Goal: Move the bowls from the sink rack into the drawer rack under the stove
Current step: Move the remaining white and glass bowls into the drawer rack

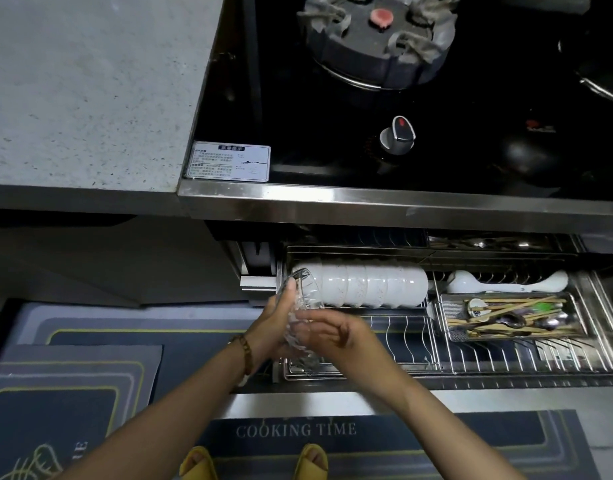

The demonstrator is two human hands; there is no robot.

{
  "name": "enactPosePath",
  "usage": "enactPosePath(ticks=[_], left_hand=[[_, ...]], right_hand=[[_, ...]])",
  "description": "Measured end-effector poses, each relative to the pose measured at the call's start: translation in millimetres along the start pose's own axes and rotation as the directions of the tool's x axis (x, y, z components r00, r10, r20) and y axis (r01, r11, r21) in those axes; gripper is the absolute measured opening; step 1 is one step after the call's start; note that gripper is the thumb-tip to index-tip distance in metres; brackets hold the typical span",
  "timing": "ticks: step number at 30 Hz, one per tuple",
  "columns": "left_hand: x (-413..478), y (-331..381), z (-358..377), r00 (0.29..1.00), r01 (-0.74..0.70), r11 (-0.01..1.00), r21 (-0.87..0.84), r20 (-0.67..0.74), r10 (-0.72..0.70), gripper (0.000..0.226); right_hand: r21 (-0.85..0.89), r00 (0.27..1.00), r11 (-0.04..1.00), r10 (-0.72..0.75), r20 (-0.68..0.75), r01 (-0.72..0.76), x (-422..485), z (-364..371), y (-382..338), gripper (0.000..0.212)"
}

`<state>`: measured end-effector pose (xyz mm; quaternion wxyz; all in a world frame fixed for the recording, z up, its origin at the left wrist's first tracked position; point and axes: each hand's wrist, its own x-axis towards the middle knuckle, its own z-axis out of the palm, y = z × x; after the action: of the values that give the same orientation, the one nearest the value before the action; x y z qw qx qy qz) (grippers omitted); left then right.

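Beneath a black gas stove (402, 98), a pulled-out steel wire drawer rack (506, 362) holds white bowls (367, 285) in a row on edge. Our left hand (277, 323) grips clear cut-glass bowls (300, 292) at that row's left end; our right hand (339, 337) touches them, grip unclear

Dim kitchen light, glare along the stove's steel edge (367, 199), soft focus, wide-angle bending at edges

Grey speckled countertop (83, 88) above; a dark COOKING TIME mat (384, 445) on floor.
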<state>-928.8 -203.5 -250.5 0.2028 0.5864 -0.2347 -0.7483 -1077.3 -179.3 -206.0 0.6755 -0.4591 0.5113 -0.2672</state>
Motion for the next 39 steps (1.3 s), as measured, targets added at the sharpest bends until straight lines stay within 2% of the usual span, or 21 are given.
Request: enactPosePath(ticks=[2, 5, 7, 9, 11, 12, 13, 15, 17, 18, 20, 22, 28, 39], left_hand=[[2.1, 3.0, 11.4, 0.999, 0.023, 1.000, 0.010, 0.048, -0.024, 0.110], [6.0, 2.7, 29.5, 0.996, 0.026, 1.000, -0.013, 0.081, -0.024, 0.077], [8.2, 0.1, 34.7, 0.994, 0.021, 1.000, 0.010, 0.109, -0.022, 0.065], [9.9, -3.8, 38.2, 0.996, -0.020, 0.996, 0.091, 0.083, 0.013, 0.056], [12.4, -9.6, 35.4, 0.986, -0.158, 0.935, 0.318, 0.005, 0.165, 0.043], [14.7, -13.9, 31.5, 0.967, -0.217, 0.851, 0.478, -0.014, 0.255, 0.043], [17.7, -18.6, 26.8, 0.947, -0.244, 0.720, 0.650, 0.001, 0.320, 0.045], [22.1, -27.7, 18.5, 0.945, -0.209, 0.422, 0.882, 0.072, 0.318, 0.054], [28.2, -37.8, 12.1, 0.959, -0.169, 0.213, 0.962, 0.111, 0.259, 0.082], [31.4, -41.0, 10.6, 0.966, -0.147, 0.152, 0.977, 0.109, 0.234, 0.087], [35.6, -43.9, 10.3, 0.975, -0.110, 0.071, 0.991, 0.094, 0.199, 0.064], [36.4, -44.7, 10.8, 0.980, -0.101, 0.046, 0.994, 0.091, 0.174, 0.051], [37.6, -46.0, 8.0, 0.987, -0.080, 0.039, 0.996, 0.074, 0.142, 0.054], [46.6, -53.3, 1.5, 0.984, -0.087, 0.051, 0.995, 0.078, 0.160, 0.058]], right_hand=[[-0.011, 0.997, 1.000, -0.022, -0.075, 0.021, -2.5, -6.7, -0.1, 0.021], [-0.008, 0.993, 1.000, -0.018, -0.120, 0.017, -5.6, -23.0, 2.5, 0.016], [0.021, 0.992, 1.000, 0.007, -0.126, -0.004, -7.6, -36.2, 6.2, 0.017], [0.089, 0.987, 0.995, 0.047, -0.151, -0.034, -8.1, -51.2, 10.3, 0.016], [0.144, 0.979, 0.988, 0.084, -0.186, -0.057, -5.3, -67.0, 18.5, 0.016], [0.175, 0.973, 0.982, 0.111, -0.205, -0.075, -3.7, -73.6, 23.1, 0.017], [0.209, 0.964, 0.973, 0.145, -0.222, -0.098, -2.0, -78.9, 27.4, 0.018], [0.259, 0.943, 0.954, 0.219, -0.251, -0.152, 2.5, -86.6, 39.6, 0.018], [0.290, 0.922, 0.932, 0.293, -0.252, -0.216, 7.3, -90.5, 52.5, 0.018], [0.299, 0.912, 0.921, 0.328, -0.244, -0.251, 10.1, -91.3, 58.7, 0.019], [0.321, 0.890, 0.895, 0.392, -0.231, -0.311, 17.7, -91.3, 69.4, 0.020], [0.365, 0.864, 0.859, 0.454, -0.217, -0.360, 26.3, -90.9, 75.4, 0.019], [0.379, 0.826, 0.809, 0.538, -0.172, -0.448, 51.2, -82.1, 83.2, 0.017], [0.311, 0.856, 0.844, 0.496, -0.148, -0.436, 64.4, -70.2, 89.1, 0.011]])
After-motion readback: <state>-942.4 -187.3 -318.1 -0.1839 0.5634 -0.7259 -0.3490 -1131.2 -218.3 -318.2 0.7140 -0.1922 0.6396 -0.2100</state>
